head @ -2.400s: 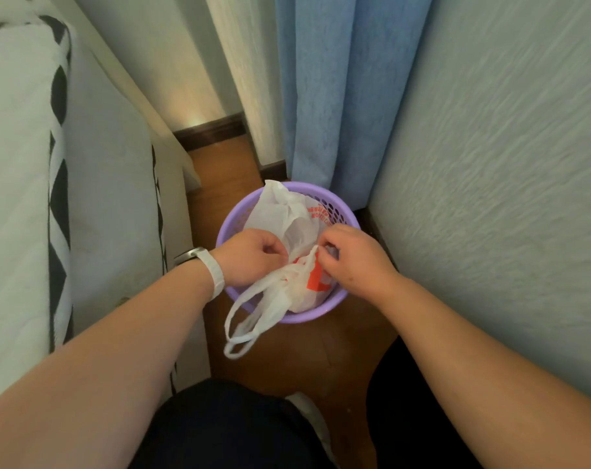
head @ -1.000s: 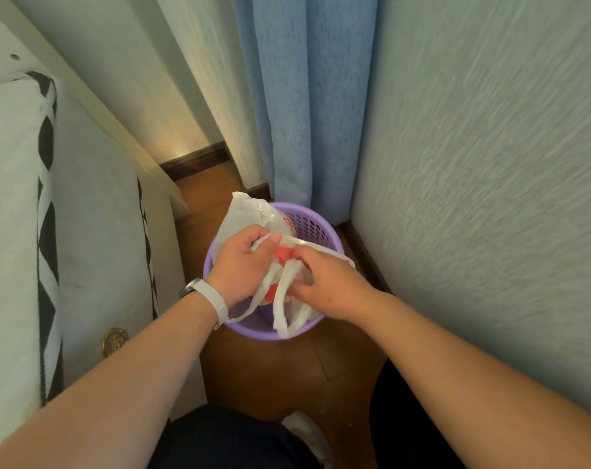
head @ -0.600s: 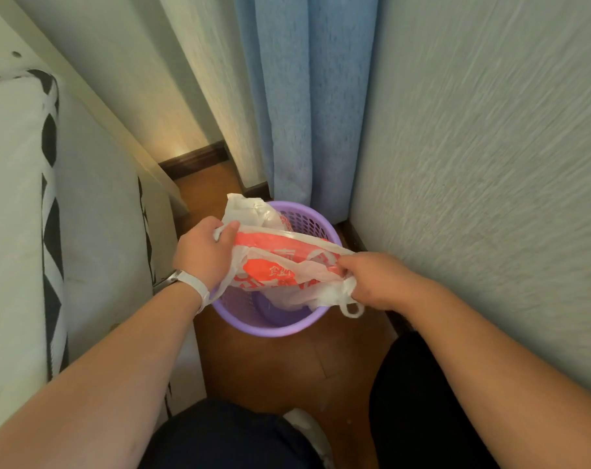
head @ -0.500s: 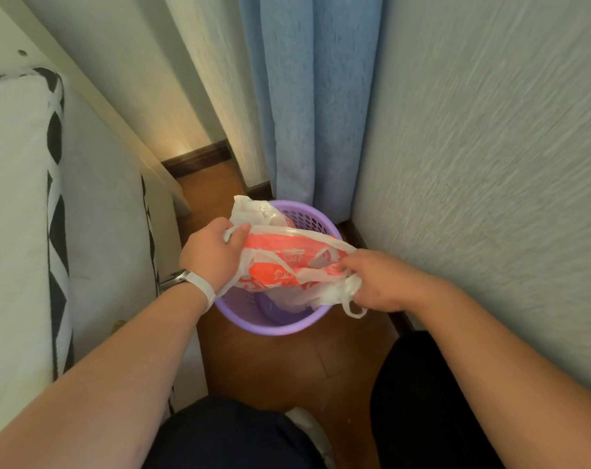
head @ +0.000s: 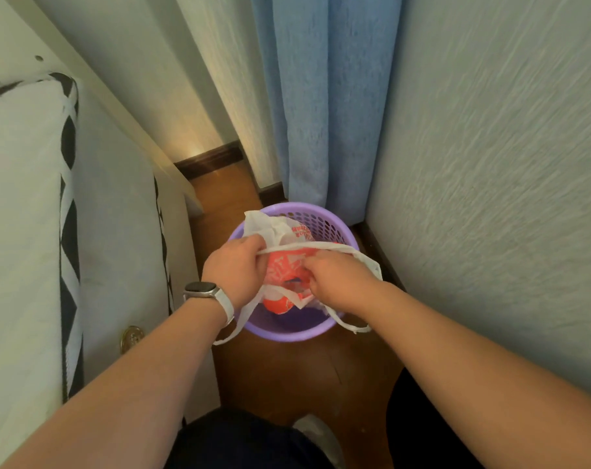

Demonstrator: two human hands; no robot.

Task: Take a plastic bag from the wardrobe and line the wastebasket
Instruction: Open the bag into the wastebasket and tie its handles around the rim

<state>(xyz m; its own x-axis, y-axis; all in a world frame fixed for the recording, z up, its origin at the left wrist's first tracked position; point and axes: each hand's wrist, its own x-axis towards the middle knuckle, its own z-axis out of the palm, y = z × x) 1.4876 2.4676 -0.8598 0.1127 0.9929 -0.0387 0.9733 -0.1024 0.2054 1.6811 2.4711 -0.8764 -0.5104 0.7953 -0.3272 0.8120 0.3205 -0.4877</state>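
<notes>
A round purple wastebasket (head: 324, 220) with a perforated wall stands on the wooden floor in the corner. A white plastic bag (head: 282, 269) with red print hangs over its mouth, partly inside. My left hand (head: 236, 269) grips the bag's edge at the basket's left side. My right hand (head: 334, 275) pinches the bag over the basket's middle. One white handle loop drapes over the right rim, another hangs down the front left. The basket's bottom is mostly hidden by the bag and hands.
A white bed (head: 33, 231) with a black-and-white patterned cover fills the left. A blue curtain (head: 324, 96) hangs behind the basket. A pale textured wall (head: 490, 164) closes the right side. Narrow wooden floor (head: 304, 374) lies between them, and my knees are below.
My hands had stretched the bag wide across the basket; now both have come together over its middle, bunching the bag's red part lower into the basket.
</notes>
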